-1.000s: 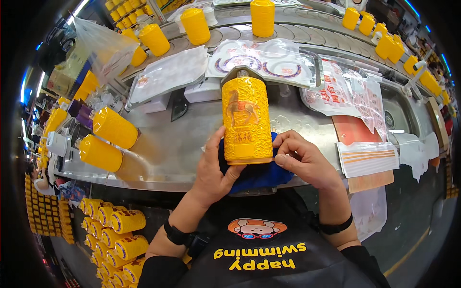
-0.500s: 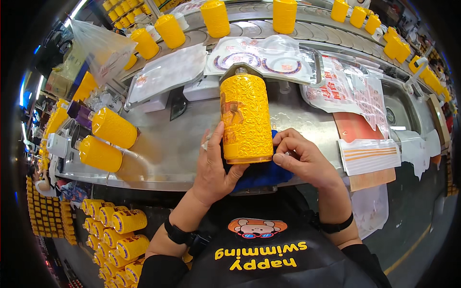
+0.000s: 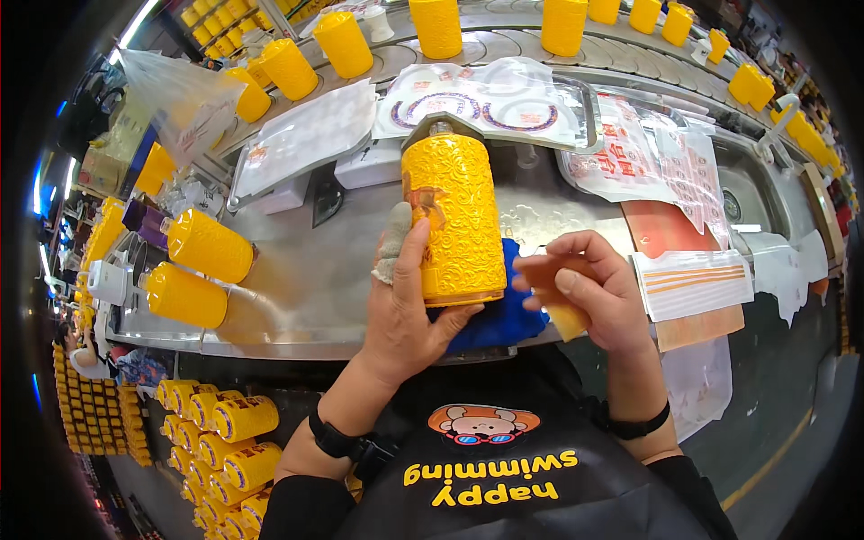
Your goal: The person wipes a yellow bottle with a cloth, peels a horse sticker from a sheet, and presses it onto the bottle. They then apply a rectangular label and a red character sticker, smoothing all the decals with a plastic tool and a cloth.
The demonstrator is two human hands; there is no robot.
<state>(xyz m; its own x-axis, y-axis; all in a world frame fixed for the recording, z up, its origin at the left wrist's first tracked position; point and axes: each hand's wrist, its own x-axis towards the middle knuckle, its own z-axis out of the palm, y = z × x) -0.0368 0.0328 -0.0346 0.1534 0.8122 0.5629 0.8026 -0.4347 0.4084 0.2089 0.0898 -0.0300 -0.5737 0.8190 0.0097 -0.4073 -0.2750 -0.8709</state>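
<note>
A yellow embossed bottle (image 3: 459, 216) lies neck away from me against a dark angled rest, with part of a horse picture at its left side. My left hand (image 3: 409, 306) grips its left side and base, with a grey-white covering on one finger. My right hand (image 3: 603, 297), right of the bottle, pinches a small flat brown-yellow pad (image 3: 569, 319), blurred at its edge. A blue cloth (image 3: 486, 328) lies under the bottle's lower end. Printed sheets (image 3: 490, 94) with purple curved bands lie just beyond the bottle, and orange-striped paper (image 3: 688, 279) is beside my right hand.
A steel bench (image 3: 297, 288) holds two yellow bottles (image 3: 184, 297) at left. A curved conveyor (image 3: 504, 49) carries several more behind. A sink (image 3: 747, 193) and tap are at right. Stacked bottles (image 3: 220, 454) stand below left. A person (image 3: 85, 351) is at far left.
The bottle turned, moving the horse toward the left side. My left fingers rose along its left side. My right hand lifted away rightward, and a brown-yellow pad now shows in it.
</note>
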